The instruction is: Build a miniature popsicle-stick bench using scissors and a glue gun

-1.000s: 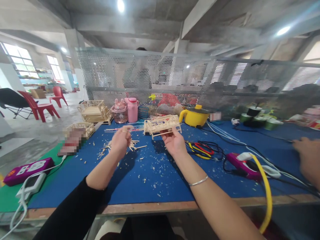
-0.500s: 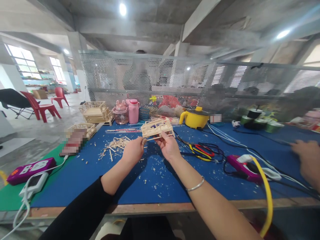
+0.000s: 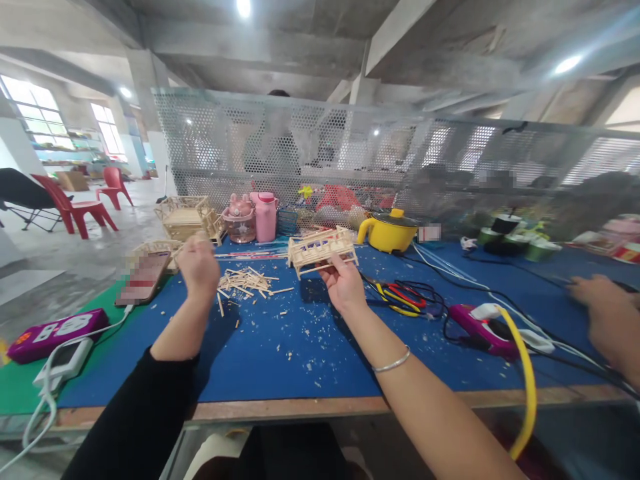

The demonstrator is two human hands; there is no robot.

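My right hand (image 3: 343, 285) holds a small model frame built of thin wooden sticks (image 3: 323, 247) up over the blue table mat (image 3: 280, 360), gripping it from below. My left hand (image 3: 199, 265) is raised to the left of it with its back towards me and its fingers curled shut. I cannot tell whether anything is inside it. A loose pile of short wooden sticks (image 3: 246, 281) lies on the mat between my two hands, and wood scraps are scattered around it.
Red and yellow pliers (image 3: 400, 297) and a purple device with a yellow cable (image 3: 483, 323) lie to the right. A yellow pot (image 3: 390, 232), pink bottle (image 3: 265, 217) and more stick models (image 3: 185, 219) stand before a mesh screen (image 3: 350, 153). Another person's hand (image 3: 605, 320) rests far right.
My left hand has let go of the model and swung up and to the left. My right hand still holds the model, now turned more level.
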